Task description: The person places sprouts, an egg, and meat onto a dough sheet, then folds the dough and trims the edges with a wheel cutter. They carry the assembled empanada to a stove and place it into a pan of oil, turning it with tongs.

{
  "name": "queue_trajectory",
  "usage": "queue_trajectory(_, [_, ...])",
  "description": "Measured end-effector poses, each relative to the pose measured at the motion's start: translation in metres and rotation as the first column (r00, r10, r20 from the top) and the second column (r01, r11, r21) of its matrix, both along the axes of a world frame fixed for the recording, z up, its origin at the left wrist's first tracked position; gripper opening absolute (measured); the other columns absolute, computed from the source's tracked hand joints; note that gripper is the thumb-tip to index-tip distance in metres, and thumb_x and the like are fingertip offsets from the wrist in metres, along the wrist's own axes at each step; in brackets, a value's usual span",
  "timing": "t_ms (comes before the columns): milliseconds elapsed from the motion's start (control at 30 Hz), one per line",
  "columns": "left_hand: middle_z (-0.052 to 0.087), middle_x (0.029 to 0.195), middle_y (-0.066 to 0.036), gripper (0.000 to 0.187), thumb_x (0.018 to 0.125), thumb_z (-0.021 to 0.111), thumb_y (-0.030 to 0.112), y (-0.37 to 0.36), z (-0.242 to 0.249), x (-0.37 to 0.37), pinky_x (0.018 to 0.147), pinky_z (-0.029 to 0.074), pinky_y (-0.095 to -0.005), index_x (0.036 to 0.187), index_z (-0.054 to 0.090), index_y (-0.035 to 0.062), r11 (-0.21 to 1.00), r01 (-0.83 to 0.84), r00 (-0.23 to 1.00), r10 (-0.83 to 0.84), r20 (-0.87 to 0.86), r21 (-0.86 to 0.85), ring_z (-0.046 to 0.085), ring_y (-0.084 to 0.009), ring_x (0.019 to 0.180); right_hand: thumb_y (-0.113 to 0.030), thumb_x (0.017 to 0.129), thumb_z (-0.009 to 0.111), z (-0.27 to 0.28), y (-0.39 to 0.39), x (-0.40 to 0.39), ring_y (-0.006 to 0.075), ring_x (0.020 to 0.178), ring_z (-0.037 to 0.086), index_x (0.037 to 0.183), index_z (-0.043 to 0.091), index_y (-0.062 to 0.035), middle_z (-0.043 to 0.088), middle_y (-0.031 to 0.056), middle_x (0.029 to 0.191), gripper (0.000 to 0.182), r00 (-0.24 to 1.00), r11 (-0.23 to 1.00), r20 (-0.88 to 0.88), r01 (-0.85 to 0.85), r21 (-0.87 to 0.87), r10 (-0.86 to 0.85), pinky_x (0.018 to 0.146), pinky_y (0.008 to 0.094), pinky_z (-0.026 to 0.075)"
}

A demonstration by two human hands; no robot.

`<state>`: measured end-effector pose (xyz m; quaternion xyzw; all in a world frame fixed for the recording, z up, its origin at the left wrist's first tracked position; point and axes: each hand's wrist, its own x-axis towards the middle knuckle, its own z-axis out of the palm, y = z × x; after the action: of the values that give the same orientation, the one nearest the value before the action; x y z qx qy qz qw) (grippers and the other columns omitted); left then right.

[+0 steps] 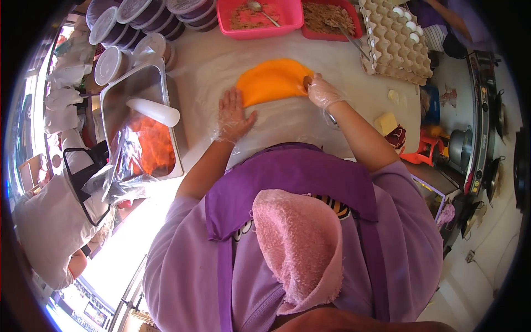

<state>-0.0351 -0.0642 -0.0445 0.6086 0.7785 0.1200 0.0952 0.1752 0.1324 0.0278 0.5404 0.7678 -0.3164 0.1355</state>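
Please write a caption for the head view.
Gloved left hand and right hand flatten orange dough on a floured table.

I saw a bright orange dough sheet (272, 81) on the white desk (221, 61), two pink tubs (260, 16), a beige egg tray (395, 41), and a purple apron (293, 177).

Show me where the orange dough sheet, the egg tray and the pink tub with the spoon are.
Orange dough sheet (272, 81): head view, on the middle of its flat top.
Egg tray (394, 45): head view, on the empty cups at its centre.
Pink tub (224, 21): head view, on its left rim.
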Motion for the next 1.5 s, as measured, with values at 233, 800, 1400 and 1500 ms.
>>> queue_trajectory(233, [0.021,0.149,-0.021,0.081,0.083,0.051,0.049,-0.001,0.005,-0.001,0.112,0.012,-0.049,0.141,0.026,-0.0016,0.999,-0.006,0.999,0.007,0.036,-0.033,0.016,-0.0383,0.138,-0.022,0.088,0.046,0.016,0.017,-0.018,0.0418,0.108,0.055,0.118,0.043,0.0041,0.057,0.0285,0.113,0.04,0.986,0.992,0.113,-0.126,0.007,0.124,0.094,0.0446,0.042])
queue_trajectory(800, [0.022,0.149,-0.021,0.08,0.083,0.051,0.046,-0.004,0.004,-0.002,0.112,0.013,-0.0491,0.142,0.025,-0.0003,1.0,-0.018,0.995,0.019,0.094,-0.015,0.018,-0.0369,0.138,-0.047,0.095,0.011,-0.003,0.06,-0.048,0.0431,0.114,0.049,0.127,0.046,0.0019,0.05,0.0271,0.126,0.069,0.913,0.949,0.257,-0.311,-0.059,0.316,0.104,0.0437,0.03])
queue_trajectory(1400, [0.026,0.147,-0.02,0.078,0.084,0.051,0.047,-0.005,0.011,-0.001,0.113,0.015,-0.0462,0.141,0.027,-0.0007,1.0,-0.029,0.997,0.028,0.076,0.008,0.022,-0.0356,0.137,-0.016,0.091,0.031,0.03,0.046,-0.116,0.0381,0.089,0.063,0.139,0.027,-0.0032,0.065,0.023,0.096,0.05,0.428,0.427,0.42,-0.898,0.101,0.8,0.081,0.0474,0.048])
queue_trajectory(1500, [0.023,0.149,-0.019,0.078,0.086,0.048,0.047,-0.004,0.013,-0.003,0.114,0.011,-0.0446,0.142,0.025,-0.0011,0.998,-0.021,0.997,0.025,0.07,-0.057,0.018,-0.0332,0.139,-0.014,0.089,0.034,0.035,0.04,-0.125,0.0369,0.087,0.064,0.137,0.032,-0.0032,0.066,0.0211,0.093,0.049,0.393,0.377,0.43,-0.918,0.128,0.813,0.079,0.0479,0.048])
